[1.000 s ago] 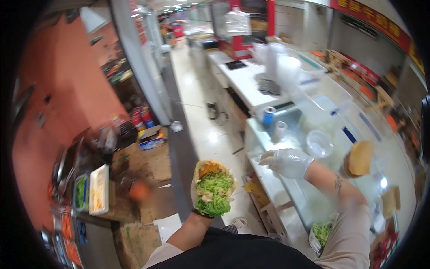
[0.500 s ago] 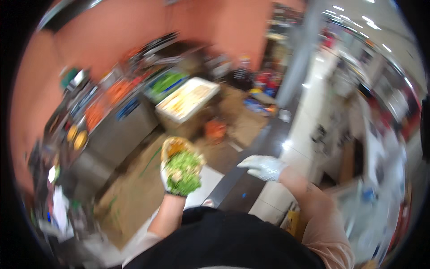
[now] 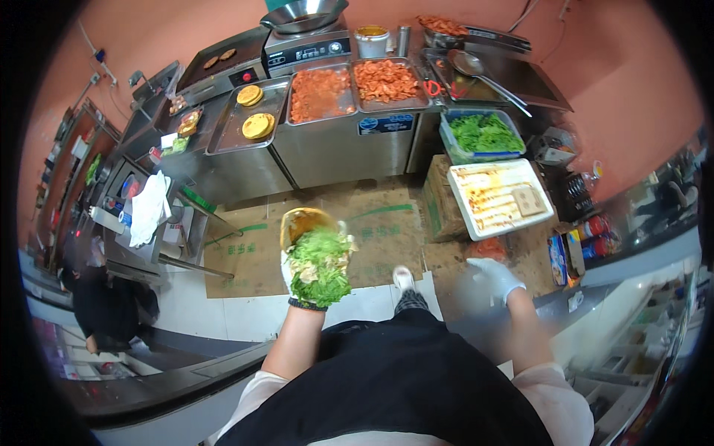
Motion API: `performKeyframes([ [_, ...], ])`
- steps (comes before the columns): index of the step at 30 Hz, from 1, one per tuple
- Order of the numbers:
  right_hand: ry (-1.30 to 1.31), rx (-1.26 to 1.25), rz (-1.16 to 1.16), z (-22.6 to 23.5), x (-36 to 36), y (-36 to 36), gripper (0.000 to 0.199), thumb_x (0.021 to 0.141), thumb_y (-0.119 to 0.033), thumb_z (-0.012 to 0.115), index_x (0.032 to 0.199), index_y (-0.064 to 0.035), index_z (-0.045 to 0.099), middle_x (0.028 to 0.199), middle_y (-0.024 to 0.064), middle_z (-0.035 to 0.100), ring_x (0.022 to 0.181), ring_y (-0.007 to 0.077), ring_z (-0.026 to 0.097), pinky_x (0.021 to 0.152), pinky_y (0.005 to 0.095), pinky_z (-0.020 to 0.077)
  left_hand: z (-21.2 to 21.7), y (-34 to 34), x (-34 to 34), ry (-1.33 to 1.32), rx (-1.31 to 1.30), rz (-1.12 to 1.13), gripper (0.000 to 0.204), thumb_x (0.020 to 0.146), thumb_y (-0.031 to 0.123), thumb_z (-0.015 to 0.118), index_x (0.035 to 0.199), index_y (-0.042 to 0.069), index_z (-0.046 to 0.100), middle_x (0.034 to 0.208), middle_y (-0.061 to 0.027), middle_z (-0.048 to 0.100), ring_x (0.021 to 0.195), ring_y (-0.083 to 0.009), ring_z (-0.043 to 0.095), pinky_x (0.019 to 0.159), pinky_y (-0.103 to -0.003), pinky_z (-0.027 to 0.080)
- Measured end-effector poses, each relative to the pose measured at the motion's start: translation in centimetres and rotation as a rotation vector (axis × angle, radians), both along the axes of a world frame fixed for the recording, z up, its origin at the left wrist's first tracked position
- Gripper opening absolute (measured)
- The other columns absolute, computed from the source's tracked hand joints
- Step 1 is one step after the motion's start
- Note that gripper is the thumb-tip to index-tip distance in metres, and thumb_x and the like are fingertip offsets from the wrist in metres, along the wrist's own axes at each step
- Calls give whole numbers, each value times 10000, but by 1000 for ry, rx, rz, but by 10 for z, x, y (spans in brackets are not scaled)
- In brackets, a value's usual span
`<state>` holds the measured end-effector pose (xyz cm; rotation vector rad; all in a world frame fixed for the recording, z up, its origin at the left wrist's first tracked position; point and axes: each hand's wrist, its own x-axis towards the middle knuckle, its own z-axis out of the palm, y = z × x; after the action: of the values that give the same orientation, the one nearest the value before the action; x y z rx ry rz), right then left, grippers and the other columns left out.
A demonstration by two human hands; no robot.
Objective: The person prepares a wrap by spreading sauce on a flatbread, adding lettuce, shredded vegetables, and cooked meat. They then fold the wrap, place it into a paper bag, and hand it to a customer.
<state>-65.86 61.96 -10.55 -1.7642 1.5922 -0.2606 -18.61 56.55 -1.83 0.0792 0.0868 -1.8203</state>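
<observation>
My left hand (image 3: 286,273), in a pale glove and mostly hidden beneath the food, holds up a folded flatbread (image 3: 303,220) stuffed with shredded lettuce (image 3: 321,269) and pale pieces of filling. A black band rings that wrist. Off to the right, my gloved right hand (image 3: 497,281) hangs in the air, partly smeared, with one finger stretched out leftward and nothing visible in it. Beyond it lies a white foam tray (image 3: 483,195) smeared with orange sauce, on top of a cardboard box (image 3: 440,197).
Along the far counter are a tray of round breads (image 3: 258,126), two trays of red meat pieces (image 3: 387,80), a wok (image 3: 305,15) and a griddle (image 3: 223,63). A tub of lettuce (image 3: 487,134) stands at right. Another person (image 3: 108,297) is at lower left.
My view has swung to the right-hand side of the old scene's left, bringing the counter in front of me. My left hand still holds the stuffed flatbread; my right hand stays raised at right.
</observation>
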Motion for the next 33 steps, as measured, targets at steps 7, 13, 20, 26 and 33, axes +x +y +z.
performKeyframes([
  [7,9,-35,179,4,62,-246,455,958,-174,594,1407,-119,544,1385,186,567,1290,341,531,1118,411,409,-5,-109,45,17,-211,23,722,922,511,493,1455,28,433,1397,-266,502,1231,-472,533,950,-585,527],
  [13,-204,-324,428,27,152,-445,422,922,-121,610,1341,-81,584,1239,173,606,1160,327,593,1018,379,464,1,-190,76,-18,63,503,692,936,481,519,1480,68,409,1536,-216,376,1416,-385,364,1171,-554,321],
  [20,-197,-262,512,15,232,-584,402,923,-145,633,1319,-90,590,1243,173,613,1087,324,627,987,396,487,-39,-309,116,-346,69,477,588,968,358,510,1464,55,425,1457,-176,471,1319,-329,460,1115,-492,385],
  [26,-112,-215,264,-7,193,-635,375,904,-131,624,1277,-98,636,1203,175,645,1115,338,611,987,419,482,-50,-452,147,503,10,225,567,1003,359,433,1479,53,398,1503,-200,415,1398,-360,388,1141,-558,342],
  [33,36,-210,66,-8,176,-673,273,932,-216,609,1186,-183,702,1169,114,668,1134,292,604,993,394,476,-35,-550,145,286,27,199,568,997,322,450,1503,74,375,1500,-166,412,1375,-344,399,1121,-544,359],
])
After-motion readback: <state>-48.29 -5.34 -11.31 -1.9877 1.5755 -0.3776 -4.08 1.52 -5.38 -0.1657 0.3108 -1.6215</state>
